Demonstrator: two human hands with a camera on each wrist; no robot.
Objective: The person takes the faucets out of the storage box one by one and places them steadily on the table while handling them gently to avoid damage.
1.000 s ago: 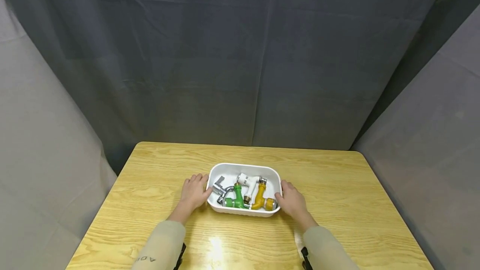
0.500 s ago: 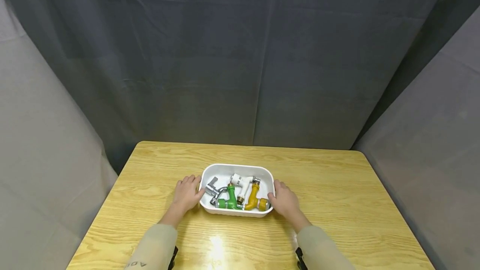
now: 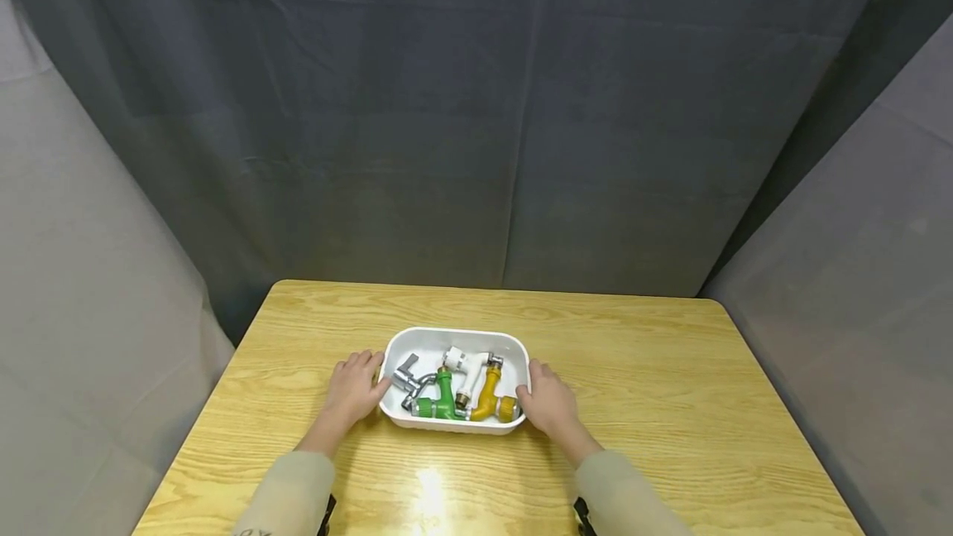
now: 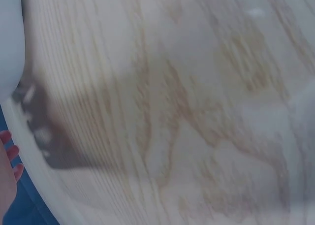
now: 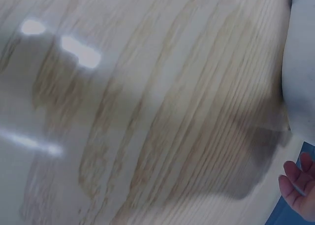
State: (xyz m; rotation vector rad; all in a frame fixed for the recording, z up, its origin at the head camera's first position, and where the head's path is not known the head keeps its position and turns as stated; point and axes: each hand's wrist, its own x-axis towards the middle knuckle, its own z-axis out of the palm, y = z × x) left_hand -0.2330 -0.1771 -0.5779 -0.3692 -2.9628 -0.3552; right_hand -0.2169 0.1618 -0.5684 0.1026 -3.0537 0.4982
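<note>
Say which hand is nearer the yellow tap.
Right. The right hand grips the right end of the white tray, close beside the yellow tap; the left hand grips the left end, with the chrome tap and green tap between.

Wears a beige left sleeve (image 3: 289, 490) with a dark, cut-off marking (image 3: 253, 533), matching right sleeve (image 3: 627, 490), black fittings (image 3: 327, 513) at inner edges; leaves left hand (image 3: 351, 391) and right hand (image 3: 549, 401) bare.

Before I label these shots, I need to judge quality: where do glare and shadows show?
Head view: bright glare on the table in front of the tub; left wrist: dark shadow at left; right wrist: white glare spots at left, dark shadow lower right.
</note>
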